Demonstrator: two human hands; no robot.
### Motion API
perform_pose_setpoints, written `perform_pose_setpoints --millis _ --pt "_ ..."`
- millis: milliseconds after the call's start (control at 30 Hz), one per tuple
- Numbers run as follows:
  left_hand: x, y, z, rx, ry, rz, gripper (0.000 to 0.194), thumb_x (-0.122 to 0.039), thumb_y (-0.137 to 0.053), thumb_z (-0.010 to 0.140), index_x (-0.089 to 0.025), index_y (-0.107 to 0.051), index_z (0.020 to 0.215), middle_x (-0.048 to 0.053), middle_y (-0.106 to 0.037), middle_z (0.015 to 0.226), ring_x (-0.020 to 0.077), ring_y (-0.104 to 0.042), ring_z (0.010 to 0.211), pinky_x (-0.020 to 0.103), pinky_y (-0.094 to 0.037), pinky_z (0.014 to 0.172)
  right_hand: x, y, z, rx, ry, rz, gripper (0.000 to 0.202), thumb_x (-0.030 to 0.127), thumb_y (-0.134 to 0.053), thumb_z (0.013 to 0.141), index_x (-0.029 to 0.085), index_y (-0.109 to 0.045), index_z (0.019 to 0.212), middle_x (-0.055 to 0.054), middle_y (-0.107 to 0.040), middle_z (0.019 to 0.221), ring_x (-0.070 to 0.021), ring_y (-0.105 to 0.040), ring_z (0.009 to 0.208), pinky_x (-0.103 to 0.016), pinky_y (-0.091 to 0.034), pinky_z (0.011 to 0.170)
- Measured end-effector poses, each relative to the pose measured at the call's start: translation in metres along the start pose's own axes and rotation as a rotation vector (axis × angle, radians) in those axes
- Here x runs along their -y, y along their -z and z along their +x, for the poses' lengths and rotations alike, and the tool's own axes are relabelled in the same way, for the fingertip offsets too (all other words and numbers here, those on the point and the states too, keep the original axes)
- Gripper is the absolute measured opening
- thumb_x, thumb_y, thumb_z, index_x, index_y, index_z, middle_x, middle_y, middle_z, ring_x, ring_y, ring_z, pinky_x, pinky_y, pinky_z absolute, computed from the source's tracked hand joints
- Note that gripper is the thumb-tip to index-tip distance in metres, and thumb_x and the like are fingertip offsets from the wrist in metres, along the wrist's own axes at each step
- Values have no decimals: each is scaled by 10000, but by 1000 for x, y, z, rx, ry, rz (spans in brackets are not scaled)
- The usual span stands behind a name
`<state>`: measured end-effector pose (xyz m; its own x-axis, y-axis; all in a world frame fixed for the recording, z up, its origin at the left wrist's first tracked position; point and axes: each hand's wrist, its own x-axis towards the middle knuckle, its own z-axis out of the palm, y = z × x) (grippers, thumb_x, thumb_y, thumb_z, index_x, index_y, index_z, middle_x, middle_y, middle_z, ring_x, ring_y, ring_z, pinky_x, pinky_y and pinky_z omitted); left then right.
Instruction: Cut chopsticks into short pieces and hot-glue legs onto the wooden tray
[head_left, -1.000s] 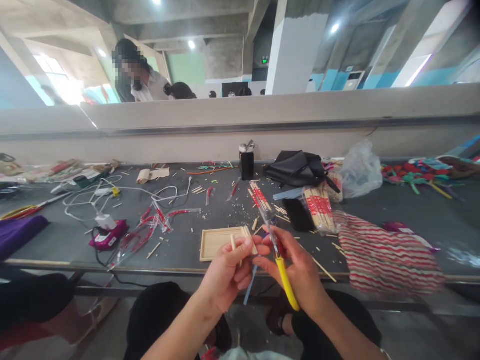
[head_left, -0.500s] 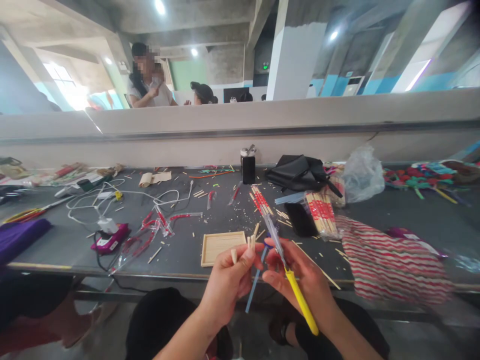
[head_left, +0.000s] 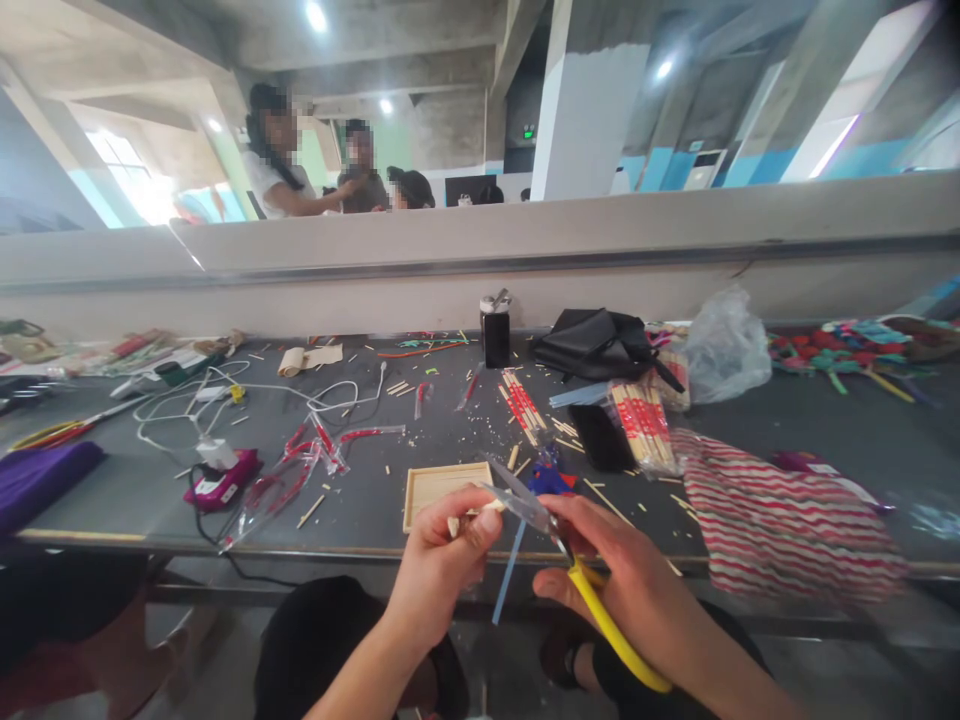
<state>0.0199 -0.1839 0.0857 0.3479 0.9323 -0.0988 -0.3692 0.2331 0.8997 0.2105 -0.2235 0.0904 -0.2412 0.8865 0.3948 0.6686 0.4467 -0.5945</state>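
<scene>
Your left hand [head_left: 448, 550] pinched sticks [head_left: 492, 507], seemingly light and stiff, best held clear of the scissors [head_left: 579, 578] your right hand [head_left: 619, 555] gripped.

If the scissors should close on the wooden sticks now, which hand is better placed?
The right hand, I would judge: it holds the yellow-handled scissors, with blades parted near the wooden sticks. The left hand is pinching those sticks, so it seems better for steadying them.
</scene>
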Motion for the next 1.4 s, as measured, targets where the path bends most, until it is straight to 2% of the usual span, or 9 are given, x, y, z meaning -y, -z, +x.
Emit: perform_pose_setpoints --millis 167,267,400,600,700,867,967,1133,1400 --pt "-4 -2 -1 -63 -20 17 238 -352 -736 729 -148 -680 837 -44 -484 576 -3 -240 398 186 -132 392 1 -7 -2 -49 19 -12 497 311 -711 794 294 -460 1223 -29 -618 1016 -184 -612 817 -275 -516 717" --pt "-6 -3 -2 -65 -38 31 247 -359 -723 744 -148 -697 871 -57 -427 560 -1 -234 408 186 -138 402 0 -8 -3 -41 -31 45 447 325 -682 816 293 -480 1214 -24 -629 1002 -182 -622 813 -273 -521 726" --pt "-5 -3 -4 -49 -24 66 268 -378 -685 779 -158 -704 930 -59 -401 568 0 -231 411 184 -142 399 0 -10 -1 -25 -183 225 346 382 -597 869 264 -500 1180 1 -633 851 -151 -632 710 -234 -531 651" --pt "1 -5 -7 -26 6 152 272 -365 -674 785 -151 -700 951 -24 -540 598 3 -259 409 174 -153 391 15 -10 16 -201 -201 436 296 348 -602 847 242 -527 1113 22 -638 771 -124 -638 649 -186 -531 584" --pt "-1 -8 -8 25 73 116 253 -351 -645 805 -137 -677 934 2 -604 606 8 -250 385 180 -129 375 21 -8 23 -272 -169 360 243 268 -595 834 245 -551 1072 21 -647 768 -128 -645 671 -200 -540 635" --pt "-9 -8 -7 135 253 -59 189 -316 -575 829 -136 -608 783 37 -658 633 9 -226 331 192 -99 350 18 -11 26 -257 -158 389 255 251 -584 812 240 -566 1066 7 -638 762 -137 -644 659 -214 -551 624" --pt "-10 -7 -7 142 281 -74 212 -337 -573 833 -138 -584 762 25 -636 626 6 -226 337 187 -93 351 16 -15 28 -256 -173 447 254 249 -588 795 247 -576 1049 15 -623 740 -130 -635 636 -205 -549 599" --pt "-5 -9 -6 44 202 -47 266 -383 -679 772 -141 -568 775 -56 -480 578 -8 -221 367 174 -97 369 15 -16 29 -248 -183 459 250 283 -588 820 242 -561 1065 19 -611 737 -128 -636 628 -195 -539 560" --pt "-6 1 0 35 133 -250 220 -297 -664 804 -138 -523 745 -67 -429 597 -9 -212 390 157 -132 366 0 -19 6 -145 -65 73 288 238 -548 888 263 -502 1172 -20 -644 938 -147 -636 753 -243 -528 696"
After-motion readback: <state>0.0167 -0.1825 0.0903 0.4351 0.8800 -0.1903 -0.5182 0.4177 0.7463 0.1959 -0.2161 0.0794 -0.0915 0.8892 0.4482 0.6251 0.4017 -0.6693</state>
